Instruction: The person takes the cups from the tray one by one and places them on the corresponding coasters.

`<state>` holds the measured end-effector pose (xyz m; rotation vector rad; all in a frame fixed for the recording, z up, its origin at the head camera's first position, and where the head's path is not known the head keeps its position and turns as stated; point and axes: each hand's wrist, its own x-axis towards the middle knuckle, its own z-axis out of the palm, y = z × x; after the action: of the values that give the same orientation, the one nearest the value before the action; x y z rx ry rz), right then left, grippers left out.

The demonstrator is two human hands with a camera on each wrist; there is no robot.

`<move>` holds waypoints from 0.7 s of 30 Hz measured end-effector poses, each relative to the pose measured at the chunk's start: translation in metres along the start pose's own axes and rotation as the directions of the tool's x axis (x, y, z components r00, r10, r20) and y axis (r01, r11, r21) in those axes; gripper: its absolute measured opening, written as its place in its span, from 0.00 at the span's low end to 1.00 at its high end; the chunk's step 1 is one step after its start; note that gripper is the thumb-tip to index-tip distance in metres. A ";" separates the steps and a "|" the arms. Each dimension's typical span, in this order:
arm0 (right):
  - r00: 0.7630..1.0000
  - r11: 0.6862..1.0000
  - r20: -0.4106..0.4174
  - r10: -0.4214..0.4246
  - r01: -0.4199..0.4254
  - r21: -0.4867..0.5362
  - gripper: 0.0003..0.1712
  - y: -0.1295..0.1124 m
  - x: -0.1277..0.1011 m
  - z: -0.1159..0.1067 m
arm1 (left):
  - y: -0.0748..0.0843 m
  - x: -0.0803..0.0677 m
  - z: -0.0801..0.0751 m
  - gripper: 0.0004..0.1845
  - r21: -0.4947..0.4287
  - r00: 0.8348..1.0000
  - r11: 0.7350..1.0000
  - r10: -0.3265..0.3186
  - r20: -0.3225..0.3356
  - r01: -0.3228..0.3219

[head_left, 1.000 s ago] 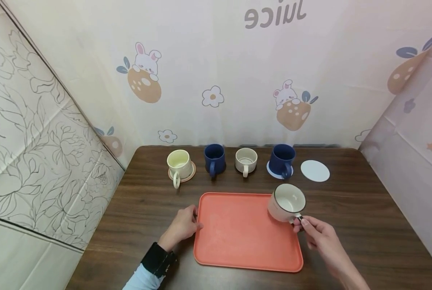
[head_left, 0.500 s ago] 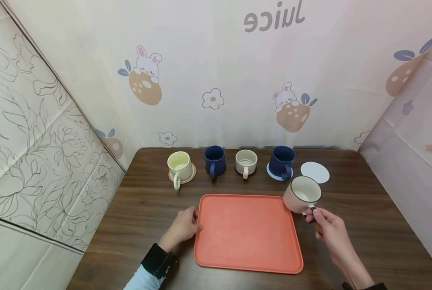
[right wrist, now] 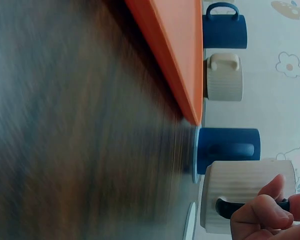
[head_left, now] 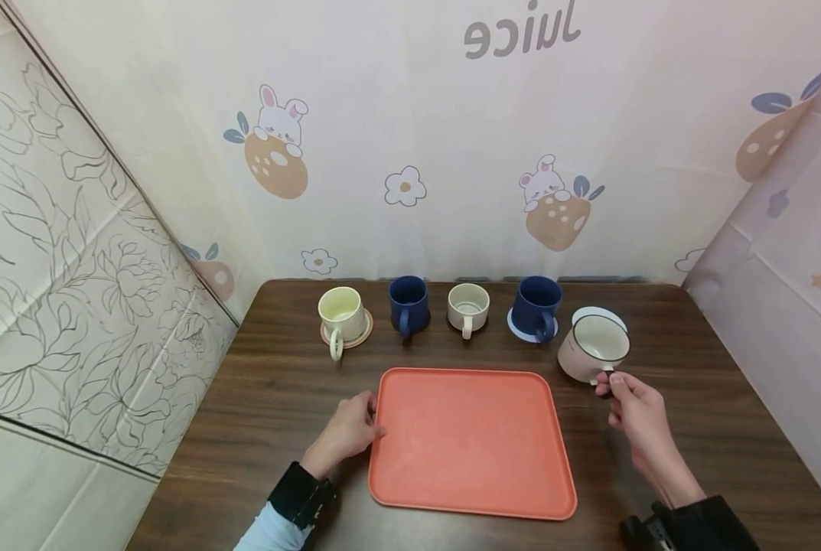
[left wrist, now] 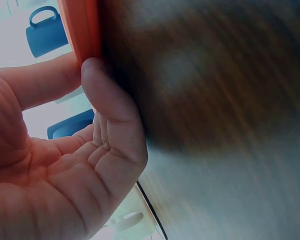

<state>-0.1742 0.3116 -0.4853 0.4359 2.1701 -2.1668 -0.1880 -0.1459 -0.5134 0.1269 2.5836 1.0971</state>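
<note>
My right hand (head_left: 640, 413) pinches the dark handle of a cream ribbed mug (head_left: 578, 358) with a dark rim. The mug is upright, held up off the table, in front of a round white coaster (head_left: 597, 311) that it partly covers in the head view. From the right wrist, the black handle (right wrist: 230, 208) shows between thumb and fingers, and the coaster (right wrist: 190, 222) lies below the mug. My left hand (head_left: 344, 428) grips the left edge of an orange-red tray (head_left: 475, 444). Thumb and index finger meet at the tray's rim (left wrist: 82, 30) in the left wrist view.
Along the back of the brown table (head_left: 245, 413) stand a pale yellow mug (head_left: 341, 314), a blue mug (head_left: 408, 304), a small cream cup (head_left: 467, 308) and another blue mug (head_left: 536, 306), each on a coaster. A patterned cloth wall (head_left: 451, 138) rises behind them.
My right hand has carried the cream mug from above the tray's right side rightward and back to the white coaster. The left hand has kept its hold on the tray.
</note>
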 end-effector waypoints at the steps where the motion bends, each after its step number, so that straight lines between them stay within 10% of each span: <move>1: 1.000 1.000 0.001 0.001 -0.001 0.004 0.19 -0.001 0.003 -0.001 | 0.000 0.000 0.000 0.13 -0.001 1.000 1.000 0.000 0.000 0.000; 21: 0.999 0.998 -0.040 -0.031 0.033 0.062 0.18 -0.003 0.043 -0.016 | 0.003 0.000 -0.001 0.14 -0.003 0.999 0.999 -0.041 0.010 0.041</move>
<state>-0.2130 0.3346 -0.4921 0.4538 2.1478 -2.2674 -0.1883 -0.1442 -0.5103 0.0781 2.5639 1.0839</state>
